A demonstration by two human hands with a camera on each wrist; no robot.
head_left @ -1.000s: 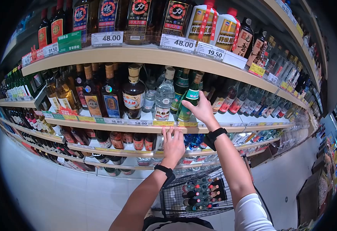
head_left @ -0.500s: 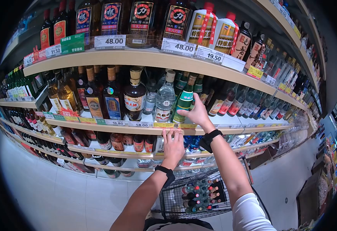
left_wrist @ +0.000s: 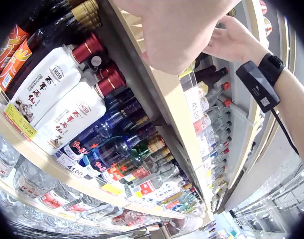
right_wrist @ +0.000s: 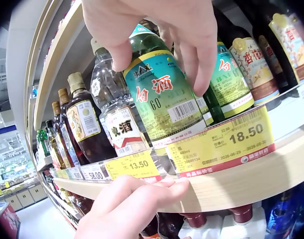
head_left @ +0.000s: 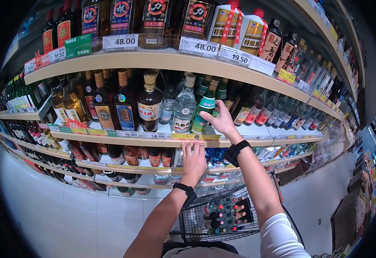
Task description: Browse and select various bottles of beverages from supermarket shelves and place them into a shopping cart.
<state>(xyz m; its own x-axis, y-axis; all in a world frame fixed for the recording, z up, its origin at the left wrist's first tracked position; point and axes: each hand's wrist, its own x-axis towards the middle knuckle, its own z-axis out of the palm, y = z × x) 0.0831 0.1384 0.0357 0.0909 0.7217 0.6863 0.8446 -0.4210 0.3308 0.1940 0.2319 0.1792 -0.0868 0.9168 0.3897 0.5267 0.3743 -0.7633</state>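
My right hand grips a green glass baijiu bottle with a blue-green and yellow label. Thumb and fingers lie on opposite sides of it, below the neck. The bottle stands nearly upright at the front of the middle shelf, beside a clear baijiu bottle. More green bottles of the same kind are right behind it. Below, my left hand rests its fingertips on the shelf's front edge, holding nothing.
Price tags line the shelf edge. Dark liquor bottles stand to the left, and a higher shelf with large bottles overhangs. White bottles with red caps fill the shelf below. A wire shopping cart with several bottles stands by my body.
My right hand has brought the green bottle from a tilted position to nearly upright, shifting it slightly left beside the clear bottle. My left hand has stayed at the shelf edge.
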